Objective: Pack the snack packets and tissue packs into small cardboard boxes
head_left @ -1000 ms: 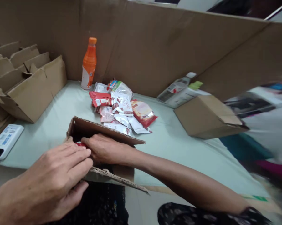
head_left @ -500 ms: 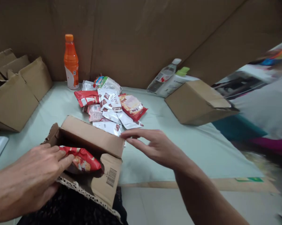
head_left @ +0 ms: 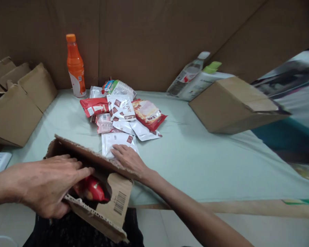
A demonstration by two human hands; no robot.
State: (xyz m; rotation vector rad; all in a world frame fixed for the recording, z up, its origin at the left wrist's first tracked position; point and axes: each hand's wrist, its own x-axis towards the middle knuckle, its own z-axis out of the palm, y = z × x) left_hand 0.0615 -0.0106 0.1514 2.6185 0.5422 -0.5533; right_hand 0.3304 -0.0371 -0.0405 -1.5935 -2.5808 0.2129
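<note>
A small open cardboard box (head_left: 103, 219) tilts at the front edge of the table, above my lap. My left hand (head_left: 54, 181) grips its near left wall, thumb outside and fingers reaching in over the opening. Inside lies a red snack packet (head_left: 94, 188), partly hidden by that hand and the walls. Past the box's raised far flap (head_left: 92, 154), my right hand (head_left: 131, 159) rests on a white packet with brown squares (head_left: 110, 140), its fingers stretched out over it. Behind it is a heap of red packets (head_left: 150, 115) and white packets (head_left: 120, 108).
An orange drink bottle (head_left: 75, 68) stands at the back. A divided cardboard box (head_left: 15, 109) is at the left, beside a blue-white item (head_left: 0, 163). At the right, a clear bottle (head_left: 187, 75) and a green-capped white bottle (head_left: 203, 82) lean behind another cardboard box (head_left: 226, 106).
My right hand has moved left, behind the box and onto the white packet. The box's far flap now stands up. The red packet sits lower inside, and my left hand has shifted right.
</note>
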